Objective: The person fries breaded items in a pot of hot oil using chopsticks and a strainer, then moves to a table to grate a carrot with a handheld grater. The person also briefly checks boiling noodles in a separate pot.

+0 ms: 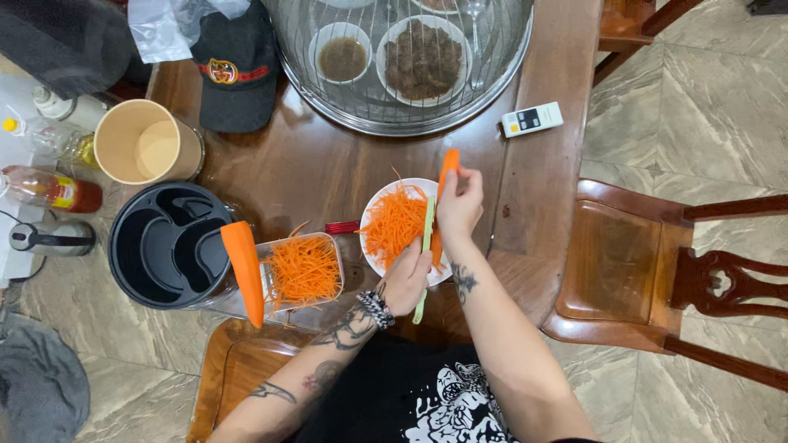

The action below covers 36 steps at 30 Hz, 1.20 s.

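While your left hand [406, 279] grips a green peeler [425, 254], fingers wrapped round it, your right hand [458, 205] pinches a carrot [447, 168] over the white plate [379, 201] so shreds land there. Further left: shred-filled clear tub [304, 271], whole carrot [245, 271], black container [168, 242]. Beyond, a wire food cover [402, 107] crowds the counter [320, 164].

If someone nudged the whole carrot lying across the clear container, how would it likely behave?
The whole carrot looks stiff and solid, so it would probably move as one piece. Its round, tapered body rests across the clear container rim, so a push may roll or tip it off. Its smooth, peeled-looking surface could be slippery.
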### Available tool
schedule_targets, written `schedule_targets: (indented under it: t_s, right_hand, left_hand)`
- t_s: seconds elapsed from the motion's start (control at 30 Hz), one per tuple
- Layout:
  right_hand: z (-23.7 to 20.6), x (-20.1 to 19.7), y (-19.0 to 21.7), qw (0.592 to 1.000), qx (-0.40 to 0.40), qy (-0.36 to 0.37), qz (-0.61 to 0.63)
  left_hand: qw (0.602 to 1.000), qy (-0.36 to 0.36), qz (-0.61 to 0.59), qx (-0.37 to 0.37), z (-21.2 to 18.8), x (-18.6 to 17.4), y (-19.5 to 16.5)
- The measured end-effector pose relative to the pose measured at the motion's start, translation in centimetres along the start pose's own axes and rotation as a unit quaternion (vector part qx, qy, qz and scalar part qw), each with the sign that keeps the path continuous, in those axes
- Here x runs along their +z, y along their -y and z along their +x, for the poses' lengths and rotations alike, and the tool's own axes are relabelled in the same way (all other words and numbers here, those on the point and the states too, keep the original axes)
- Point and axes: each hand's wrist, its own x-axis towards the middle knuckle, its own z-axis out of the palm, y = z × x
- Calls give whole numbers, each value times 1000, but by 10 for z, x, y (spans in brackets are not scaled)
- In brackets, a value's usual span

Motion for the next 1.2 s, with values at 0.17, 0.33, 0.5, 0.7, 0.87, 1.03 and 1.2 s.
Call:
schedule_targets:
  t_s: [0.17,0.33,0.5,0.7,0.87,1.03,1.2]
  right_hand:
    - [20,3,6,994,47,-25,93]
    - [54,-17,-4,982,30,-123,142]
    - [55,-47,-20,981,-15,4,194]
    - [-30,-85,-13,968,0,244,-62]
    - [-75,-97,0,952,47,262,-150]
    - [-81,-91,3,957,39,253,-134]
    - [-81,-73,-1,967,45,226,-112]
  left_hand:
    - [1000,-12,-5,0,-6,-10,-15]
    - [999,39,-8,-19,-15,-3,-9]
    - [999,24,-31,-26,-8,-8,15]
    - [979,-41,-179,-91,20,-4,28]
    - [984,-103,-106,101,27,-7,19]
    - [993,-74,-54,-76,22,-9,9]
    - [994,-97,-51,10,28,-11,16]
